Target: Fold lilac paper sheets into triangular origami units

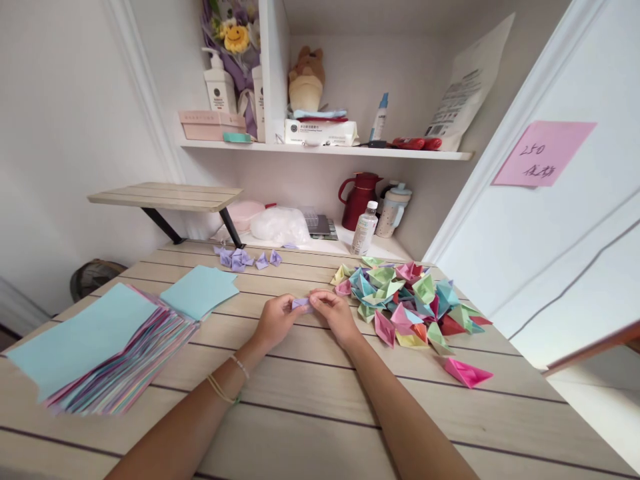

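Both hands meet at the middle of the wooden table [310, 413] and pinch a small folded piece of purple paper [301, 304] between them. My left hand [274, 320] grips its left end with closed fingers. My right hand [334, 315] grips its right end, fingers curled. A pile of folded paper boats in several colours [410, 303] lies just right of my right hand, and one pink boat [467, 372] sits apart nearer the front. A tall stack of coloured paper sheets [107, 350] lies left of my left hand, with a loose light-blue sheet [200, 290] beside it.
Several small purple folded pieces [243, 259] lie at the table's far edge. Behind them stand a red jug [357, 199], a plastic bottle [365, 229] and a white plastic bag [280, 225]. A small wooden shelf [165, 197] juts out at the left. A pink note [545, 153] hangs on the right wall.
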`<move>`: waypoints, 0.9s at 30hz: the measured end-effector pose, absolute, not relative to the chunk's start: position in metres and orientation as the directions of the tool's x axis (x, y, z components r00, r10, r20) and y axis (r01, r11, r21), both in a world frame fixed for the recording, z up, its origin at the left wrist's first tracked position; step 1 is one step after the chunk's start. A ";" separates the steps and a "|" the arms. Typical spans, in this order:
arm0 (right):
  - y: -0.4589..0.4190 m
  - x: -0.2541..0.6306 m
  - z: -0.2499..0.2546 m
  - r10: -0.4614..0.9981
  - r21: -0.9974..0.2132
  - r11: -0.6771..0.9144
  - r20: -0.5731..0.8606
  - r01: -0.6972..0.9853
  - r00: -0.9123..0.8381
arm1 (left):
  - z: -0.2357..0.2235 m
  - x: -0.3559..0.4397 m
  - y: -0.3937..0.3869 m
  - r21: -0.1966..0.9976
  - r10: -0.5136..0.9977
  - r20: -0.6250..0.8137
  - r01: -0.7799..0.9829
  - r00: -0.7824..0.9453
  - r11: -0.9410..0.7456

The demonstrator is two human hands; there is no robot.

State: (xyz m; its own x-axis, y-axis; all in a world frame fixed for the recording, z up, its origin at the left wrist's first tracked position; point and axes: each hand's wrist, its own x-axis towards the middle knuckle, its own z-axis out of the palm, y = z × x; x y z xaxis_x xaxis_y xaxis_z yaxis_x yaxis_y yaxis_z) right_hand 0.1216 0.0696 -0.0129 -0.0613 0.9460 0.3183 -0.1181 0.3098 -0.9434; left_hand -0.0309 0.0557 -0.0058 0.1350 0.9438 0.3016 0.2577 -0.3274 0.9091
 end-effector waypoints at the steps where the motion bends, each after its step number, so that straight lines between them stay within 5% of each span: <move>1: 0.070 0.121 -0.013 0.944 -0.942 0.324 0.328 -0.088 -0.044 | -0.006 -0.032 0.056 0.901 0.944 0.306 0.282 0.126 -0.330; 4: 0.069 0.120 -0.014 0.967 -0.967 0.241 0.246 -0.079 -0.071 | -0.006 -0.034 0.057 0.898 0.949 0.297 0.306 0.109 -0.316; 13: 0.070 0.122 -0.012 0.971 -0.947 0.083 0.147 -0.310 -0.189 | -0.002 -0.032 0.059 0.981 0.958 0.192 -0.006 0.214 -0.195; 27: 0.062 0.129 -0.004 0.952 -0.953 0.096 0.173 -0.287 -0.254 | -0.006 -0.049 0.073 0.969 0.969 0.245 -0.029 -0.038 -0.246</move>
State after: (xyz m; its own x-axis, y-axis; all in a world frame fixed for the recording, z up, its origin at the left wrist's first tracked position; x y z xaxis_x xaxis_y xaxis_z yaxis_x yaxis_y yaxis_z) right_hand 0.1287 0.0623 -0.0037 -0.2543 0.9516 0.1726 -0.2866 0.0963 -0.9532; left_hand -0.0487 0.0730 -0.0062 -0.0379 0.9688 0.2449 -0.0289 -0.2460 0.9688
